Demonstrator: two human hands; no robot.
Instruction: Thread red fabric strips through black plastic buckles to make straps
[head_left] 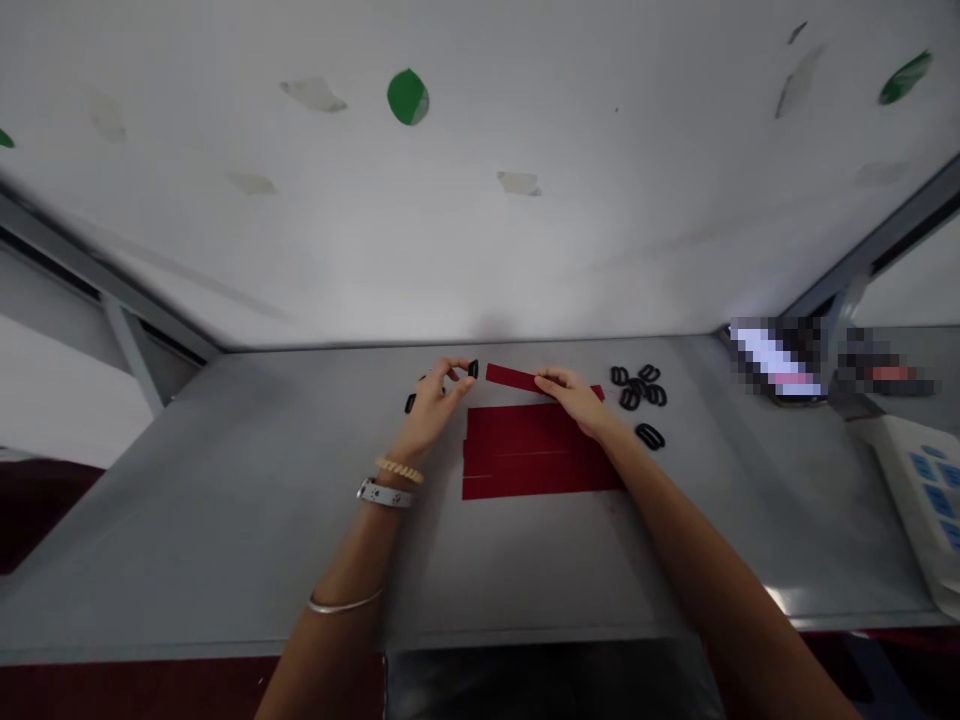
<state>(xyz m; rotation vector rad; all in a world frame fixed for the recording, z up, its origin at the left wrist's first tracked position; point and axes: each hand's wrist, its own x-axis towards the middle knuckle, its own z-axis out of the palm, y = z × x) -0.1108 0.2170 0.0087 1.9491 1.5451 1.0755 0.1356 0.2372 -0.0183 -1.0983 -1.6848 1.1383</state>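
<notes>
My left hand (437, 396) pinches a small black plastic buckle (473, 369) between thumb and fingertips, held just above the grey table (225, 500). My right hand (574, 397) grips a dark red strap (510, 377) whose free end points toward the buckle, a short gap apart. Beneath both hands lies a stack of dark red straps (536, 455) flat on the table. Another black buckle (410, 403) lies beside my left hand.
Several black buckles (639, 388) are heaped right of the straps, with one loose buckle (649, 436) nearer me. A white device with blue buttons (926, 490) sits at the right edge. A white wall (480, 200) rises behind the table.
</notes>
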